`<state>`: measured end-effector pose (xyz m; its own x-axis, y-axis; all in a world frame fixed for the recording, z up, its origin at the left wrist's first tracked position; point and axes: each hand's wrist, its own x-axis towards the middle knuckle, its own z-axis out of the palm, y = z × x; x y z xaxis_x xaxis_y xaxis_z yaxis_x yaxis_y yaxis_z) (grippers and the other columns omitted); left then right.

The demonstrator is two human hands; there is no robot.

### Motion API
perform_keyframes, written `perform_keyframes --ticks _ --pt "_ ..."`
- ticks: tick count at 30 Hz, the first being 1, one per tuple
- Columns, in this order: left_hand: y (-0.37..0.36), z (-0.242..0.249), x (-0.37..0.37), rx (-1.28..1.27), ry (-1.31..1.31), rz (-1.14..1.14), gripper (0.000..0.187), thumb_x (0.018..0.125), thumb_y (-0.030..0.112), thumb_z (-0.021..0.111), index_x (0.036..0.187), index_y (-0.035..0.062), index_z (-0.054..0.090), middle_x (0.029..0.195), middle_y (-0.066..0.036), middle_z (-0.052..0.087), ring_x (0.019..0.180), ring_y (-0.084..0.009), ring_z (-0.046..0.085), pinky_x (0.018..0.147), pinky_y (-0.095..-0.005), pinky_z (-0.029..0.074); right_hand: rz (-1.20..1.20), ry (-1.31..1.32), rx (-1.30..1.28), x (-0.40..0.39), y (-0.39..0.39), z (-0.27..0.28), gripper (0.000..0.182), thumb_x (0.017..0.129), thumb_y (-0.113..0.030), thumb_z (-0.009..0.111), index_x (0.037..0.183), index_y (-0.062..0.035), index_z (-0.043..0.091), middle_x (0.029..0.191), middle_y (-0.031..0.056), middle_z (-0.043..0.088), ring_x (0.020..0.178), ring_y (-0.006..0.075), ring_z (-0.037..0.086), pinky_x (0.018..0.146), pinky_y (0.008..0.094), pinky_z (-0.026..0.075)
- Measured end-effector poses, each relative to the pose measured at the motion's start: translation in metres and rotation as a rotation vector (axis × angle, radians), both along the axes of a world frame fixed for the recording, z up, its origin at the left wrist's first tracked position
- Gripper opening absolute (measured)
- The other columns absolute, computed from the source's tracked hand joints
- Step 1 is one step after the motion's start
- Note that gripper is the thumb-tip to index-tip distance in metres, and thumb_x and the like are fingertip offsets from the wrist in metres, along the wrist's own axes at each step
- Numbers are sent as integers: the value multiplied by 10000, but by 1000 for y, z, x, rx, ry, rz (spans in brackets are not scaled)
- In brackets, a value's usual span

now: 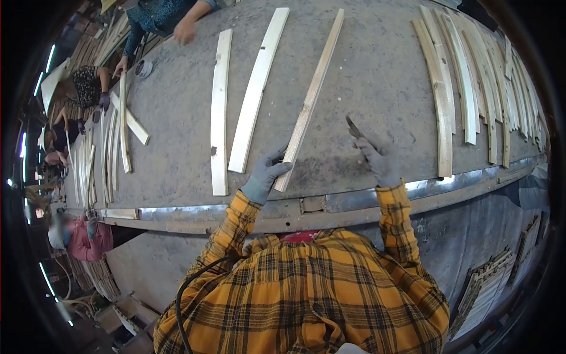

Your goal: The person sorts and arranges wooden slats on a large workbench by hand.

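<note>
Gripped near its lower end by my left hand (264, 177), in a grey glove, is a long narrow wooden strip (311, 97). The strip slants up and away across the table, its near end by the front edge. My right hand (379, 162), also gloved, is closed round a narrow dark knife-like tool (353, 126) to the right of the strip, apart from it. The tool's blade points up and left. Two paler wooden strips, one beside my left hand (257, 94) and another farther left (220, 118), lie on the table.
Many wooden strips (442, 112) lie side by side at the right. Across the table at the upper left, a co-worker's hand (184, 30) hovers over the surface. More people handle strips (124, 127) at the left. A metal-faced edge (365, 199) runs along the table's front.
</note>
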<state>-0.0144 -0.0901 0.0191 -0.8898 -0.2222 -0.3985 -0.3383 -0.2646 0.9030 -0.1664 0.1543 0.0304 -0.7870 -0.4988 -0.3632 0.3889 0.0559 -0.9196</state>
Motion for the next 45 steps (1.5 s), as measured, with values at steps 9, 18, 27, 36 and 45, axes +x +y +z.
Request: perform_keyframes --ticks 9,18,27,36,45 --pt "-7 17 54 777 52 120 573 840 402 566 1236 14 423 1024 -261 566 749 -269 639 577 -337 559 -101 -20 -19 47 -72 -23 270 859 -221 600 1053 -38 642 840 19 651 604 43 540 435 151 382" --pt "-2 -7 73 757 -156 59 442 916 437 424 1052 29 523 629 -55 548 389 -130 453 327 -237 356 -170 -150 -31 94 -109 -29 405 827 -289 637 1131 -25 589 924 35 670 833 44 585 423 133 350" --pt "14 -33 60 236 -16 -50 385 924 360 431 1072 18 529 690 -95 573 527 -170 534 448 -277 433 -276 -329 -296 104 -111 -28 390 708 -121 756 1026 37 593 892 101 639 726 126 582 620 240 489" --pt "-86 -9 3 -1584 -174 14 438 790 353 623 1151 122 537 1112 -85 529 1001 -271 507 830 -395 446 116 514 1058 -70 56 43 715 717 -398 701 1282 -51 433 1063 208 600 857 288 634 761 382 503" --pt "-80 -31 -3 -1528 -447 -116 736 690 253 735 1324 156 373 1208 -116 457 1120 -298 441 890 -396 442 -217 339 1552 -56 180 -42 722 711 -457 694 1303 -149 417 1209 156 529 1128 287 515 922 376 432"
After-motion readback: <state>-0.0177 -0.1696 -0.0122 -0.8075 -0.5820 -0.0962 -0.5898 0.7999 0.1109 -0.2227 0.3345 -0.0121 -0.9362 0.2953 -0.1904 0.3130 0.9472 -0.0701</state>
